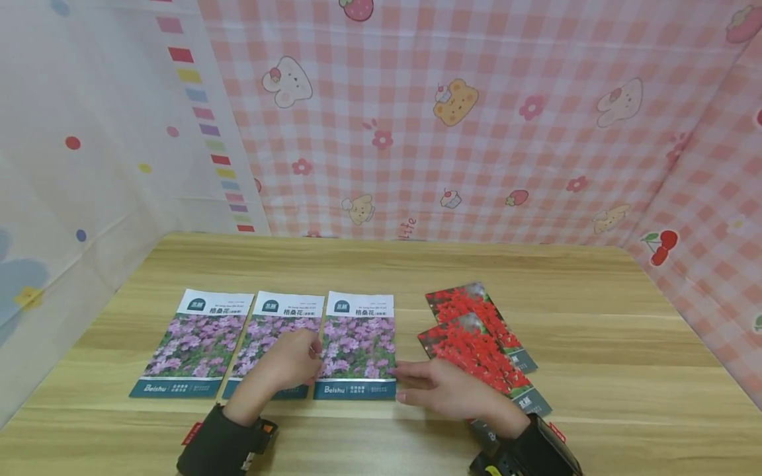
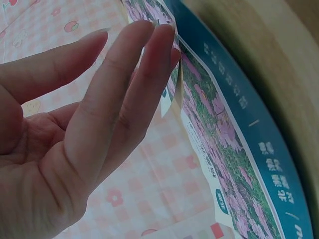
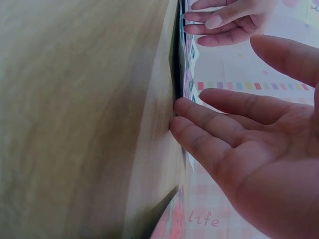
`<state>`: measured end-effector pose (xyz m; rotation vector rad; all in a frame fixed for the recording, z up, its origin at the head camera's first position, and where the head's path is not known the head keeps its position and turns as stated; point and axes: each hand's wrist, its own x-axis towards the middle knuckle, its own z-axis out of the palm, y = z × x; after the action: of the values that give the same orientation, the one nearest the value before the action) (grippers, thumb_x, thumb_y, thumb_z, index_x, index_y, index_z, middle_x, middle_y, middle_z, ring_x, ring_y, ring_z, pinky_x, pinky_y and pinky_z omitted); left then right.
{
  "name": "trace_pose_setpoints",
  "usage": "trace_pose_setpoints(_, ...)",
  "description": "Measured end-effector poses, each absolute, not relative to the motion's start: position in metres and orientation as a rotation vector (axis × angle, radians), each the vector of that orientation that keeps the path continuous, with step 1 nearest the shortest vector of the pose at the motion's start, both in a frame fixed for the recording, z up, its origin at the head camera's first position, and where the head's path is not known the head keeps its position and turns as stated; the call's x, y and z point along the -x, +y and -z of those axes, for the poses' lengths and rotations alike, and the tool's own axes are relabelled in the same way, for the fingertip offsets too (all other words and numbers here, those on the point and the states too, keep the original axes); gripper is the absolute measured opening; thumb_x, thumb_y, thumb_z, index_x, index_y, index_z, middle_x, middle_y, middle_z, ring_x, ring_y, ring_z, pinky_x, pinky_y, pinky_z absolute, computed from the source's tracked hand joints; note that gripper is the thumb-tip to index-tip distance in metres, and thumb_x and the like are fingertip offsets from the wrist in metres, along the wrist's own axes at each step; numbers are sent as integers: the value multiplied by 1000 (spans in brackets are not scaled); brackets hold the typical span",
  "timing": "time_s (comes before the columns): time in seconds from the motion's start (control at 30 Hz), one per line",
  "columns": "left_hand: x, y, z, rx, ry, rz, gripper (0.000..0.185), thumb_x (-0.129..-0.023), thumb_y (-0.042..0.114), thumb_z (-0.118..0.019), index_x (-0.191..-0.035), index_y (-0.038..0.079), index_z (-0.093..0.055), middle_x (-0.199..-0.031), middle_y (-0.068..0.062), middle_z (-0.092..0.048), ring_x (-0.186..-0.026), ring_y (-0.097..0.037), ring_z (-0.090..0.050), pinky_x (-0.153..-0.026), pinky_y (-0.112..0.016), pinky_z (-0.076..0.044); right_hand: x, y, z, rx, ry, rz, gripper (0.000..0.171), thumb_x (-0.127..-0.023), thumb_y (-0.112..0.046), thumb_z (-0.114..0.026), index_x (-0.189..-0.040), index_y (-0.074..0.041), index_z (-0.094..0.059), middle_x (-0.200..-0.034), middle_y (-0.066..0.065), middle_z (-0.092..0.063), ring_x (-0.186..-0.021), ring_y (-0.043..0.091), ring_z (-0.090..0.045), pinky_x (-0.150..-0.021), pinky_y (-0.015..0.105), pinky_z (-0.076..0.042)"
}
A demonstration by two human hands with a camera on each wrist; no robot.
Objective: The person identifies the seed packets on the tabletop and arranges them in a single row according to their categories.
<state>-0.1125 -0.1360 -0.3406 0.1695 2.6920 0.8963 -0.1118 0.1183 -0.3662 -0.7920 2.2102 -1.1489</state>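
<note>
Hands (image 1: 294,362) on purple seed packet (image 1: 359,337)

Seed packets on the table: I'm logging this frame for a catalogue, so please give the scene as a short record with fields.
purple packets: three purple-flower seed packets in a row on the wooden table
red packets: two red-flower seed packets overlapping, to the right
left hand: left hand rests on the middle purple packet, fingers straight
right hand: right hand has fingers touching the edge of the rightmost purple packet
backdrop: pink checked cloth
</note>
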Motion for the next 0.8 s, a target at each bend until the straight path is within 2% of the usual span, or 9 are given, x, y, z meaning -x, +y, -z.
trace_pose_setpoints(0.2, 112, -136, 340, -173, 2700, -902, 19, -80, -3, -61, -97, -10, -58, -72, -7, -59, -57, -15, -59, -62, -35, -52, 112, 118, 365, 808, 2240, 1117, 45, -92, -24, -55, -128, 3, -49, -135, 20, -42, -126, 31, -37, -99, 46, -34)
trace_pose_setpoints(0.43, 111, -135, 340, -192, 2735, -947, 19, -82, -1, -57, -99, -9, -60, -70, -5, -59, -55, -14, -57, -59, -33, -52, 112, 118, 365, 795, 2249, 1119, 45, -92, -23, -55, -127, 3, -50, -135, 20, -42, -125, 31, -38, -99, 46, -35)
trace_pose_setpoints(0.67, 109, -130, 336, -275, 2797, -975, 20, -86, 14, -62, -102, 2, -63, -87, -4, -62, -80, -19, -59, -71, -37, -51, 114, 124, 362, 778, 2245, 1182, 44, -91, -22, -57, -126, 6, -50, -126, 20, -51, -114, 29, -51, -92, 39, -44)
trace_pose_setpoints(0.8, 106, -124, 333, -386, 2787, -1059, 19, -86, 15, -63, -101, 4, -64, -85, -2, -62, -79, -16, -58, -71, -35, -50, 116, 132, 356, 762, 2257, 1226, 41, -91, -18, -57, -123, 6, -51, -121, 18, -55, -109, 28, -54, -90, 39, -46)
